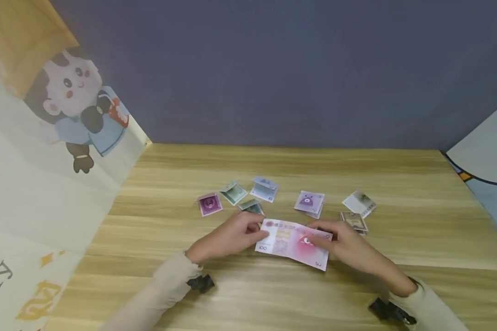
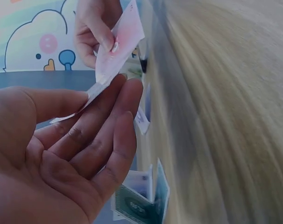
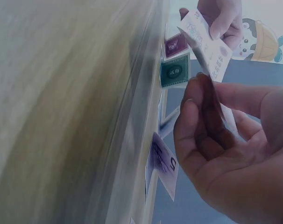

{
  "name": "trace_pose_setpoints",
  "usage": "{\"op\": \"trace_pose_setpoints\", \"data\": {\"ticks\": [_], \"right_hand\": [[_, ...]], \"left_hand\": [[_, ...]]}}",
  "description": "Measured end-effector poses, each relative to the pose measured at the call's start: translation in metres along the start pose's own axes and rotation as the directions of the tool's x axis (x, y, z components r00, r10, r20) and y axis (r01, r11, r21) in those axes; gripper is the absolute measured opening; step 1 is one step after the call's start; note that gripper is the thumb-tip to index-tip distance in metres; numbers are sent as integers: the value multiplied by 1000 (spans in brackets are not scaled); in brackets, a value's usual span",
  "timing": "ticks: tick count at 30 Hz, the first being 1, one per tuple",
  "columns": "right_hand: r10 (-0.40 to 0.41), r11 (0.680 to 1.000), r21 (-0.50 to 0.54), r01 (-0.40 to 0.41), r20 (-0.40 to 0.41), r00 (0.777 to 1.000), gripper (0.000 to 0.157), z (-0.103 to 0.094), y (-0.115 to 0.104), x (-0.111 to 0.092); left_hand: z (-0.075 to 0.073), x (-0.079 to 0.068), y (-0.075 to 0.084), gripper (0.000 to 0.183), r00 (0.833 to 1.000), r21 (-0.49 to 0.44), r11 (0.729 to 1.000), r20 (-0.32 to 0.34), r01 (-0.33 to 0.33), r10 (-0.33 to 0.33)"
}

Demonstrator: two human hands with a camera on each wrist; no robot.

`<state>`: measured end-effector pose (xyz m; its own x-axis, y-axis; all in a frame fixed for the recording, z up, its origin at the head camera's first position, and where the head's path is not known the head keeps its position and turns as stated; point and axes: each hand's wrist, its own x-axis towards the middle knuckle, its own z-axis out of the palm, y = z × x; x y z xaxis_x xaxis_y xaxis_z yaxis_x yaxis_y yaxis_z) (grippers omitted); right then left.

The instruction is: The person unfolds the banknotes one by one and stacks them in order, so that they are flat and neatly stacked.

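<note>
A pink banknote (image 1: 287, 246) marked 100, with a crease across its middle, is held above the table. Thumb and fingers of my left hand (image 1: 230, 235) pinch its left end. At the other end my right hand (image 1: 352, 242) grips it, the thumb lying on the printed face. In the left wrist view the banknote (image 2: 119, 52) bends at the crease. Just behind my left hand lies a dark green folded note (image 1: 251, 207). Beyond my right fingers is a brown folded note (image 1: 354, 221), partly covered by that hand in the head view.
More folded notes stand on the wooden table (image 1: 149, 239): maroon (image 1: 210, 205), green (image 1: 234, 194), blue (image 1: 265, 189), purple (image 1: 309, 202) and a pale one (image 1: 359, 203). A dark panel (image 1: 273, 78) rises at the back. Cartoon-printed walls (image 1: 29, 193) flank the table.
</note>
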<state>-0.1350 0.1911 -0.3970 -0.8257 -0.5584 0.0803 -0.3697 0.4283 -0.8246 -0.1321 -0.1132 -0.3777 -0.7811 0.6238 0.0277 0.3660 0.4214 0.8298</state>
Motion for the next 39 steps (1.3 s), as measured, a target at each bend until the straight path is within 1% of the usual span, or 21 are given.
{"op": "trace_pose_setpoints", "data": {"ticks": [1,2,3,6,8,10,12,15,18,20,21,24,26,28,31,33,36,38,39], "right_hand": [[6,1000,-15,-6,-4,1000,13,-2,0,0],[11,999,-31,-11,-11,1000,13,-4,-1,0],[17,999,-48,-18,-19,1000,13,-5,-1,0],[28,996,-85,-31,-36,999,15,-7,-3,1],[27,994,-100,-31,-45,999,16,-7,-4,1],[22,994,-103,-26,-39,999,15,-7,-5,2],[15,994,-109,-17,-24,1000,14,-6,-4,2],[3,994,-111,-1,17,1000,13,-4,0,2],[-14,995,-99,20,64,998,10,-2,6,2],[-23,996,-89,32,90,996,8,-1,10,2],[-24,996,-82,33,103,994,8,0,12,2],[-10,997,-71,20,128,992,9,0,15,1],[0,997,-72,10,136,991,11,-1,15,0],[11,997,-80,0,140,990,13,-1,15,0],[22,993,-115,-6,140,990,15,-2,14,0],[28,988,-153,-7,136,990,14,-3,14,-2],[39,974,-226,-11,120,992,17,-3,12,-3],[43,953,-303,-15,88,995,23,-2,10,-4],[53,939,-342,-27,66,996,28,-1,9,-4]], "left_hand": [[0,2,-1,28,1000,8,1000,-1,-8,8],[1,3,-2,34,1000,12,1000,4,-6,6],[1,4,-3,33,1000,7,1000,12,-1,1],[1,5,-7,22,997,-66,997,68,47,-42],[2,4,-10,14,990,-116,989,116,95,-82],[3,5,-14,9,982,-161,978,156,135,-110],[4,4,-18,10,976,-165,974,179,157,-127],[5,4,-24,10,971,-158,971,191,177,-146],[7,3,-28,8,966,-132,972,198,197,-169],[8,3,-29,8,966,-98,976,192,194,-173],[9,3,-31,9,966,-82,978,188,193,-175],[10,4,-33,18,969,-31,982,169,185,-177],[10,3,-35,21,971,-24,982,158,187,-181],[10,3,-36,22,977,6,986,137,165,-164],[12,5,-36,20,988,63,993,109,104,-111],[14,7,-36,22,993,111,992,95,64,-75],[17,8,-33,19,993,156,986,92,59,-74],[18,7,-31,14,993,186,980,85,70,-87],[18,7,-30,17,992,191,978,84,78,-95]]}}
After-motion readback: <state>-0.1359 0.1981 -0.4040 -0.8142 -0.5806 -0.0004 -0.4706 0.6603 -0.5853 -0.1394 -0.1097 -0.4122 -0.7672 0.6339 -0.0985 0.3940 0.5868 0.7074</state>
